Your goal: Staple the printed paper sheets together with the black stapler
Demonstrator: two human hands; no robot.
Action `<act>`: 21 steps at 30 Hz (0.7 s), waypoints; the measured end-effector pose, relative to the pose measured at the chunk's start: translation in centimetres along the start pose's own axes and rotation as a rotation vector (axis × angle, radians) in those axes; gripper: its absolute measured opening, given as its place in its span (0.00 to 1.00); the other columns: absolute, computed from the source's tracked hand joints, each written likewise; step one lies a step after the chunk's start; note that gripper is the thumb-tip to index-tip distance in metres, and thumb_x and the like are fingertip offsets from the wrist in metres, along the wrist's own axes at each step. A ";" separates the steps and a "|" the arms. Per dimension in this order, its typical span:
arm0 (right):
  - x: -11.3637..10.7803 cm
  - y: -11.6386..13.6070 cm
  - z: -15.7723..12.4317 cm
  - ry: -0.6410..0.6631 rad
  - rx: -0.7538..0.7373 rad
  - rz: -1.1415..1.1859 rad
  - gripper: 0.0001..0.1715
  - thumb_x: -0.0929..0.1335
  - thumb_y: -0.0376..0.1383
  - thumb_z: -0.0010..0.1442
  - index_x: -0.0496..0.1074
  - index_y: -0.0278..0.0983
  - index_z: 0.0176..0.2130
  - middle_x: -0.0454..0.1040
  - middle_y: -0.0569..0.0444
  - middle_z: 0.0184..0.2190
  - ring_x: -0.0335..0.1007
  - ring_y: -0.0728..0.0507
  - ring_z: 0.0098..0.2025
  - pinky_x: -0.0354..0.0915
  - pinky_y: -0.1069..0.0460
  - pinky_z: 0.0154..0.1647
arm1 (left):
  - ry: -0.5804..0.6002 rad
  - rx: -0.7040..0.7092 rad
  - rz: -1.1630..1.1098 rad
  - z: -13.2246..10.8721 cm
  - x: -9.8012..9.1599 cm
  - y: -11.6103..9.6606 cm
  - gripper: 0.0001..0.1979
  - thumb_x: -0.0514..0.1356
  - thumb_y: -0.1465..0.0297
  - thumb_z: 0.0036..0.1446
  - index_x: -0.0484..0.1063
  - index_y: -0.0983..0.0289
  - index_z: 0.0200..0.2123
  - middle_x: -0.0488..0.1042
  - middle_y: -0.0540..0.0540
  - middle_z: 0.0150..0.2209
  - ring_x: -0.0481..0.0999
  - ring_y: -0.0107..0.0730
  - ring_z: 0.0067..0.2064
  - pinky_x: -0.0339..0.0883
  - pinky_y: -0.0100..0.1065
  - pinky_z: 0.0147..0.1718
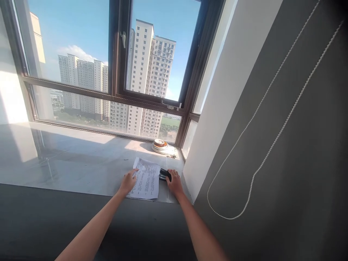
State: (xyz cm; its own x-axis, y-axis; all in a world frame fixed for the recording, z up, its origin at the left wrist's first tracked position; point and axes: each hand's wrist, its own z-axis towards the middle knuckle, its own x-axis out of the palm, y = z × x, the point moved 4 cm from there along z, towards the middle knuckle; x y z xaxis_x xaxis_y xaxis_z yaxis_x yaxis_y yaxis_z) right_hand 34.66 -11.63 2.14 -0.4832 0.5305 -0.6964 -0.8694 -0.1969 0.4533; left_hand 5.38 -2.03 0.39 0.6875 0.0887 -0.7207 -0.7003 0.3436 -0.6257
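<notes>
Printed sheets of paper (146,181) lie on the windowsill, slightly curled at the upper left corner. At their left edge is my left hand (128,182), its index finger stretched over the margin and the other fingers bent against the paper. My right hand (174,181) is wrapped around a black stapler (164,174) with white lettering. The stapler's left end meets the right edge of the sheets near their top; whether paper lies between its jaws is too small to tell.
Behind the papers, a stack of round dishes (160,146) stands in the window corner. A wide grey windowsill (81,159) stretches left beneath the brown-framed window (115,47). At right, a white beaded blind chain (251,188) hangs before the dark wall.
</notes>
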 end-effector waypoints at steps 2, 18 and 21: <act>0.0 0.5 -0.2 -0.016 -0.056 -0.057 0.25 0.64 0.36 0.69 0.67 0.43 0.64 0.72 0.47 0.58 0.66 0.34 0.60 0.62 0.38 0.64 | -0.011 0.013 -0.022 0.0 0.2 0.3 0.27 0.52 0.75 0.63 0.72 0.63 0.64 0.76 0.64 0.58 0.74 0.49 0.59 0.69 0.44 0.57; 0.9 0.2 -0.3 0.018 -0.059 -0.182 0.36 0.60 0.25 0.66 0.62 0.43 0.69 0.72 0.47 0.59 0.67 0.36 0.60 0.64 0.44 0.62 | -0.038 0.002 0.004 0.5 0.4 1.1 0.24 0.56 0.75 0.59 0.81 0.60 0.56 0.75 0.62 0.55 0.72 0.50 0.60 0.68 0.45 0.60; 0.7 0.3 -0.3 0.053 -0.072 -0.127 0.36 0.61 0.24 0.64 0.64 0.44 0.68 0.73 0.48 0.58 0.68 0.37 0.59 0.65 0.44 0.61 | -0.033 -0.001 -0.003 0.5 0.3 1.0 0.24 0.56 0.75 0.59 0.81 0.61 0.55 0.75 0.62 0.55 0.73 0.49 0.59 0.68 0.45 0.59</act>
State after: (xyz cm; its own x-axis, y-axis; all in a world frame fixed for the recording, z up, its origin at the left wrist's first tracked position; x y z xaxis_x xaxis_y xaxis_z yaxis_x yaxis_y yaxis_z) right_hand 33.97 -11.54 1.62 -0.3723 0.5109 -0.7748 -0.9280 -0.1909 0.3200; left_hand 4.97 -1.19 -0.31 0.6955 0.1182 -0.7087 -0.6984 0.3434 -0.6280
